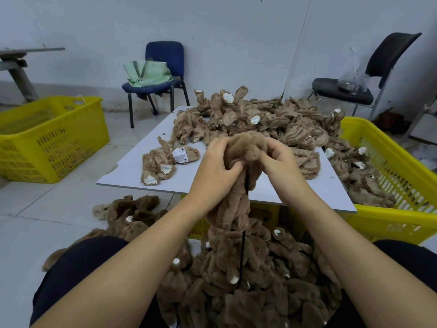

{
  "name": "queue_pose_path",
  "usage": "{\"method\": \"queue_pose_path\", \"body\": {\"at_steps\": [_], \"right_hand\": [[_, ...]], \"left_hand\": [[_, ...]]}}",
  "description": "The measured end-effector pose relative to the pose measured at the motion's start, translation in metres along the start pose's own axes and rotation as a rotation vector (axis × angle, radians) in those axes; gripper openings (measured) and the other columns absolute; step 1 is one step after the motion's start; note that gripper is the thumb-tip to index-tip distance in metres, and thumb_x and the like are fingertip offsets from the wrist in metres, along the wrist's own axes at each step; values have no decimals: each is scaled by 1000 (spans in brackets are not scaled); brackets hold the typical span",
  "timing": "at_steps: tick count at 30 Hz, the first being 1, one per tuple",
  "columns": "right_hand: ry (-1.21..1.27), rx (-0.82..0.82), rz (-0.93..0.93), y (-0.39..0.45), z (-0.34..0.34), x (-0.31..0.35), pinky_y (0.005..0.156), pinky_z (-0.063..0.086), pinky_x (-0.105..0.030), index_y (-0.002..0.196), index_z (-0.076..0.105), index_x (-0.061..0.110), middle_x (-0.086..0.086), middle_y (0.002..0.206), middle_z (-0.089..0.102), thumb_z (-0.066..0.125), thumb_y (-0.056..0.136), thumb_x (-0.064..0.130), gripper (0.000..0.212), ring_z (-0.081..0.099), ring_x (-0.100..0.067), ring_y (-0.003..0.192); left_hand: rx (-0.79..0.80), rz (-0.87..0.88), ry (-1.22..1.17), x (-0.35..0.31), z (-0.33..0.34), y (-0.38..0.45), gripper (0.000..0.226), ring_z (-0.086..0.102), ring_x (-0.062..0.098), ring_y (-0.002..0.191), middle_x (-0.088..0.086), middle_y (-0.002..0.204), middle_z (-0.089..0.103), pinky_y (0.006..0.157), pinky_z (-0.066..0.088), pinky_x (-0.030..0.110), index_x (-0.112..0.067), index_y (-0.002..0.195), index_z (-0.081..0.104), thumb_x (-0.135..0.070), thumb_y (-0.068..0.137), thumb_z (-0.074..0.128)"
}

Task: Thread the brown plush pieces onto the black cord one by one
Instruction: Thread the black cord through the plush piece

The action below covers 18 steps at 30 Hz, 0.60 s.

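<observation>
Dim, even, cool light; soft shadows; wide-angle edge bending; slight softness.

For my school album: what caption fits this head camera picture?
Both hands, left and right, grip a brown plush piece at the top of the black cord.

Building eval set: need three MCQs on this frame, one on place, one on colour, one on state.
1. Where is the green bag?
A. blue chair
B. white board
C. yellow crate

2. What colour is the cord?
A. red
B. white
C. black

3. What is the left hand doing?
A. hanging idle
B. gripping a plush piece
C. resting flat on the board

Answers:
1. A, it sits on the blue chair seat.
2. C, a black line runs down through the plush.
3. B, fingers curl into the plush piece, as do the right hand fingers.
</observation>
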State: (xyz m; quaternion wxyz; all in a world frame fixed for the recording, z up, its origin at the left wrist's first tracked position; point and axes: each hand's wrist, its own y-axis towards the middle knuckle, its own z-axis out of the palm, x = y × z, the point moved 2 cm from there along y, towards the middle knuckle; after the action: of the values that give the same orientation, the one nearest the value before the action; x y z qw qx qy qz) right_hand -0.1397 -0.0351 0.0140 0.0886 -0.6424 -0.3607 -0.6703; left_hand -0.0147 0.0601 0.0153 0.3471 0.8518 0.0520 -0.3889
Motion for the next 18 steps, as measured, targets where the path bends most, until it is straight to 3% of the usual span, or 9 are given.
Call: {"method": "queue_pose_path", "body": {"at_steps": [3, 6, 10, 12, 14, 16, 18], "right_hand": [[96, 61, 55, 0, 1, 1, 84, 57, -36, 105, 73, 21, -5, 101, 73, 54, 90, -10, 38, 69, -17, 97], [-11, 125, 11, -3, 2, 4, 88, 58, -36, 104, 71, 29, 5, 104, 72, 67, 87, 5, 30, 68, -13, 104], [-72, 75, -16, -2, -7, 7, 86, 60, -49, 105, 67, 13, -14, 101, 69, 59, 95, -2, 19, 66, -33, 97], [-39, 27, 8, -2, -11, 8, 78, 60, -44, 106, 65, 4, -17, 94, 68, 53, 98, -6, 18, 66, -27, 84], [-21, 19, 24, -5, -11, 8, 71, 61, -31, 106, 64, 1, -11, 86, 69, 50, 98, -7, 17, 67, -13, 79], [-31, 34, 39, -6, -10, 6, 72, 60, -29, 106, 64, 0, -11, 90, 69, 50, 99, -7, 18, 67, -12, 80], [-38, 56, 52, -6, -7, 5, 75, 60, -33, 106, 64, -1, -15, 94, 68, 50, 97, -9, 19, 67, -15, 82]], "left_hand": [[-103, 43, 160, 2, 2, -2, 33, 42, 3, 82, -5, 99, 42, 71, 36, 7, -25, 95, 47, -4, 81, 68], [-119, 54, 173, 3, 5, -4, 34, 40, 5, 78, -8, 94, 38, 69, 34, 9, -26, 92, 45, -3, 82, 68], [-127, 126, 115, 2, 5, -4, 26, 47, -10, 92, -8, 99, 46, 76, 35, 5, -19, 102, 58, -2, 84, 67], [-107, 135, 86, 2, 6, -5, 30, 48, -10, 98, -3, 107, 53, 82, 37, 6, -13, 112, 60, -2, 85, 64], [-99, 100, 59, 1, 6, -7, 34, 51, -2, 99, -1, 111, 56, 83, 43, 14, -15, 116, 57, -2, 85, 62], [-129, 100, 70, -1, 6, -8, 34, 51, 4, 96, -3, 109, 55, 79, 46, 21, -17, 115, 55, -4, 84, 61], [-180, 112, 132, -4, 5, -9, 30, 50, 7, 86, -6, 102, 52, 65, 43, 21, -17, 111, 52, -5, 84, 60]]}}
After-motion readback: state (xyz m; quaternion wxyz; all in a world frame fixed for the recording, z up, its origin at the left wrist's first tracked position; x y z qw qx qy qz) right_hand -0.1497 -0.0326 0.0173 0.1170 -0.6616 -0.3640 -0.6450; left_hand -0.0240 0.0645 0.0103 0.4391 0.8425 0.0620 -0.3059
